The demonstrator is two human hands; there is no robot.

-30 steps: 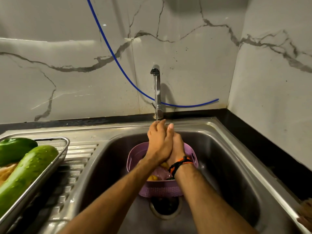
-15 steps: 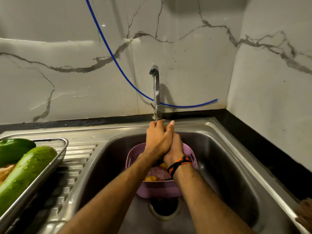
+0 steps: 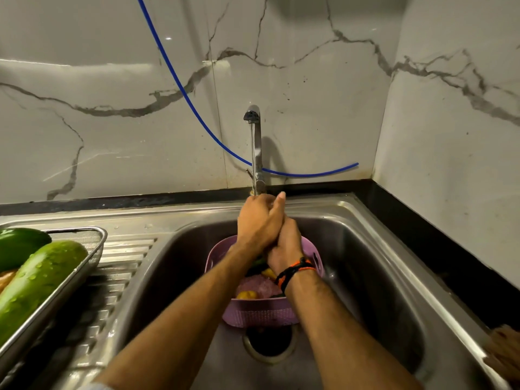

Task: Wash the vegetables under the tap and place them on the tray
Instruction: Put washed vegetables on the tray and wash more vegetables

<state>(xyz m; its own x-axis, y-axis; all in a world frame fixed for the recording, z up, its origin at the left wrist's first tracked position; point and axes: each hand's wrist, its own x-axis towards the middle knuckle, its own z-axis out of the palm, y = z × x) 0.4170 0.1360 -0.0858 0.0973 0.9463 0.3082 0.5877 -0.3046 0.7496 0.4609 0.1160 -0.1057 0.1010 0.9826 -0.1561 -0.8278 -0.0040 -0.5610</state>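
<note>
Water runs from the steel tap (image 3: 254, 142) onto my two hands, which are clasped together above a purple basket (image 3: 261, 313) in the sink (image 3: 365, 263). My left hand (image 3: 259, 220) wraps over my right hand (image 3: 287, 243), which wears an orange and black wristband. A dark green vegetable (image 3: 257, 265) pokes out beneath them; most of it is hidden in the grip. A yellow vegetable (image 3: 247, 294) lies in the basket. On the left, the metal mesh tray (image 3: 94, 249) holds a wet cucumber (image 3: 42, 277) and another green vegetable (image 3: 19, 243).
The tray stands on the ribbed draining board (image 3: 118, 277). The drain hole (image 3: 268, 344) is just in front of the basket. A blue hose (image 3: 197, 114) hangs across the marble wall behind the tap. A brown object (image 3: 503, 353) sits at the sink's right rim.
My hands have stayed under the stream, with my left fingers sliding a little over my right hand. Basket and tray have not moved.
</note>
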